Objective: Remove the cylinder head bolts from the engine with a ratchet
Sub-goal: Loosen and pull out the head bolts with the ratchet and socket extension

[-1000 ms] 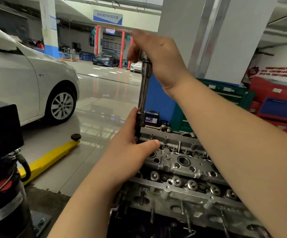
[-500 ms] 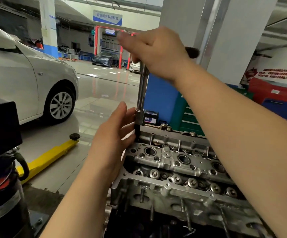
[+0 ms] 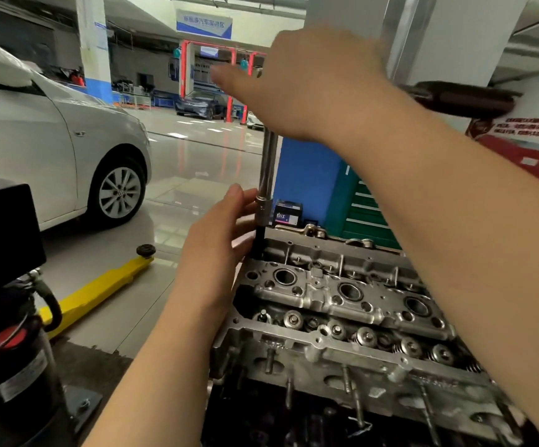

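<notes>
The cylinder head lies low in the view, its long axis running from near-left to far-right, and the bolt being worked sits at its far-left corner, hidden under the dark socket. From that socket a chrome extension bar stands nearly upright, so the turning axis is vertical. The left hand is the nearer one to the bolt: its straight, relaxed fingers rest against the socket and steady it. The right hand, blurred, sits over the top of the bar at the ratchet head; whether its fingers are curled cannot be told. The ratchet's dark handle juts out rightward, roughly level, beyond the wrist.
</notes>
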Motion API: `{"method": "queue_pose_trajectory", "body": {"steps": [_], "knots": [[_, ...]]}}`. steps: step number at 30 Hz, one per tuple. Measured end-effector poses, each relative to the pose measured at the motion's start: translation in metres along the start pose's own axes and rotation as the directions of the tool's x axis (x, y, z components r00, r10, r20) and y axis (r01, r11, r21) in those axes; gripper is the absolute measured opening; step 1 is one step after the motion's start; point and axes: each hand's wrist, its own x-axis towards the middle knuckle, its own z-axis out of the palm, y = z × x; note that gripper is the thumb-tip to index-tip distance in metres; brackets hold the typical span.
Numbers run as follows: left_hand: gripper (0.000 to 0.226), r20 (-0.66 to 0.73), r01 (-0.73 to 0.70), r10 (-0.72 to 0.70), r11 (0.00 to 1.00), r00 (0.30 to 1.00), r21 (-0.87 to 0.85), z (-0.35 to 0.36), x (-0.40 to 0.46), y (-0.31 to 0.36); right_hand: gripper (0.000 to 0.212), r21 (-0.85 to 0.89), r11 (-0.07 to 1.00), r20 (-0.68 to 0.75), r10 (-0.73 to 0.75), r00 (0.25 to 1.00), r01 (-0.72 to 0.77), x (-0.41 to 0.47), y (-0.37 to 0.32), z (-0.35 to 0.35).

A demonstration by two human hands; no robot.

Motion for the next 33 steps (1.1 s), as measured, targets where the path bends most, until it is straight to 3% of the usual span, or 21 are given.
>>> {"method": "queue_pose_trajectory", "body": {"steps": [2,3,4,5,6,7,8,10,13,14,16,20,23,24,26,27,28,33], "knots": [[0.052,-0.017,-0.014,0.014,1.0,1.0,-0.001,0.0,-0.001,-0.001,0.075,0.161,0.987,0.011,-0.018,1.0,0.016,0.003,0.003,0.008],[0.054,-0.02,-0.014,0.014,1.0,1.0,0.003,-0.001,-0.001,-0.001,0.074,0.327,0.944,0.015,-0.053,0.998,0.046,0.003,0.008,0.012],[0.056,-0.019,-0.012,0.012,1.0,1.0,0.007,-0.001,-0.001,-0.002,0.068,0.557,0.828,0.017,-0.085,0.996,0.061,0.002,0.013,0.015],[0.058,-0.015,-0.006,0.006,1.0,1.0,0.006,-0.001,0.0,-0.003,0.06,0.768,0.639,0.037,-0.094,0.995,0.032,-0.002,0.016,0.016],[0.06,-0.014,0.004,-0.004,1.0,1.0,-0.001,-0.002,0.0,-0.003,0.053,0.889,0.458,0.053,-0.098,0.994,-0.002,-0.006,0.018,0.017],[0.061,-0.019,0.015,-0.015,1.0,1.0,-0.013,-0.002,0.001,-0.003,0.049,0.936,0.353,0.05,-0.098,0.994,-0.013,-0.009,0.018,0.018],[0.061,-0.026,0.022,-0.022,0.999,0.999,-0.027,-0.002,0.001,-0.003,0.047,0.935,0.354,0.032,-0.089,0.996,0.002,-0.01,0.015,0.019],[0.058,-0.033,0.026,-0.027,0.998,0.999,-0.051,-0.003,0.002,-0.003,0.049,0.845,0.532,-0.027,-0.063,0.998,0.057,-0.007,0.008,0.02],[0.052,-0.038,0.021,-0.024,0.998,0.999,-0.063,-0.003,0.001,-0.003,0.048,0.485,0.875,-0.006,0.017,1.0,-0.012,0.0,0.0,0.009],[0.051,-0.037,0.019,-0.021,0.998,0.999,-0.055,-0.003,0.001,-0.003,0.046,0.309,0.949,-0.001,0.063,0.998,-0.06,0.0,-0.001,0.005],[0.05,-0.04,0.009,-0.01,1.0,0.999,-0.026,-0.003,0.0,-0.003,0.042,0.088,0.994,-0.024,0.066,0.998,-0.064,-0.001,-0.001,-0.001],[0.044,-0.026,-0.023,0.024,1.0,0.999,0.011,-0.002,-0.003,-0.001,0.066,0.077,0.997,-0.014,0.03,0.999,-0.029,0.003,0.0,0.001],[0.038,0.001,-0.039,0.039,0.999,0.999,0.033,0.0,-0.006,0.001,0.069,0.353,0.935,0.005,-0.031,1.0,0.027,0.006,0.005,0.014],[0.037,0.013,-0.04,0.039,0.998,0.999,0.046,0.0,-0.007,0.003,0.066,0.527,0.849,-0.004,-0.057,0.998,0.05,0.005,0.007,0.021],[0.034,0.034,-0.039,0.037,0.996,0.999,0.074,0.002,-0.008,0.005,0.057,0.861,0.509,-0.001,-0.004,1.0,0.003,-0.002,0.011,0.032],[0.033,0.042,-0.039,0.036,0.995,0.998,0.089,0.003,-0.008,0.005,0.053,0.931,0.364,-0.008,0.048,0.999,-0.011,-0.005,0.013,0.035],[0.033,0.047,-0.041,0.037,0.994,0.998,0.098,0.003,-0.009,0.005,0.051,0.953,0.302,-0.01,0.095,0.995,-0.019,-0.008,0.014,0.038],[0.03,0.038,-0.031,0.028,0.995,0.999,0.092,0.002,-0.008,0.005,0.046,0.878,0.477,-0.112,0.158,0.981,0.024,-0.009,0.004,0.036]]}}
